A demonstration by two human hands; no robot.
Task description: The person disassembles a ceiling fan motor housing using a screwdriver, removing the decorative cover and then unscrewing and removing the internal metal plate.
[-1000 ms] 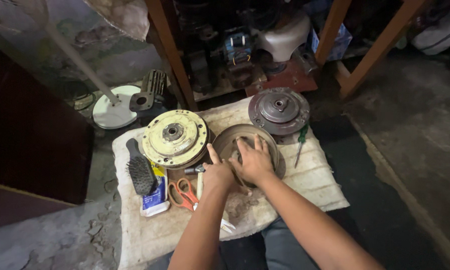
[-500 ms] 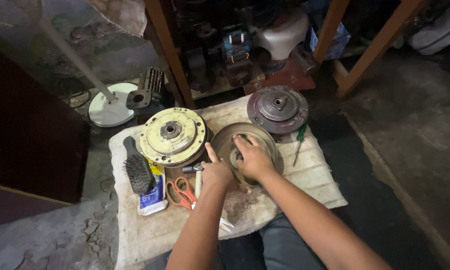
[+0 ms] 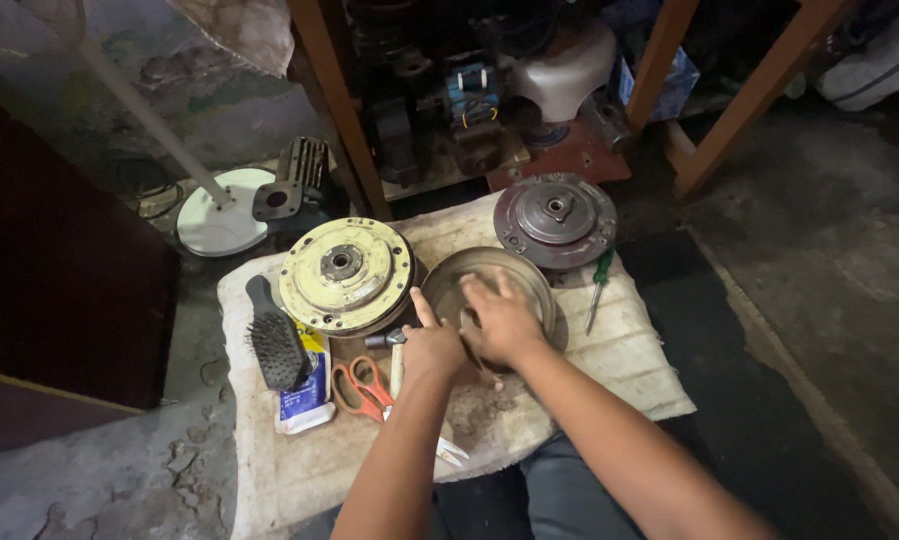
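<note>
Round rusty-brown metal pulley disc (image 3: 490, 275), lying flat, dished face up, just right of yellow round housing plate (image 3: 345, 275), w/ both hands resting on its near rim.

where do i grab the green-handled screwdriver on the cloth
Take the screwdriver by its green handle at the far end, coming from above. It lies flat on the cloth, right of the brown dish, handle beside the dark round part, nothing over it; the thin shaft offers less hold.

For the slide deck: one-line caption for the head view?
Both hands, left hand and right hand, rest on a rusty round metal dish atop a white cloth.
</note>
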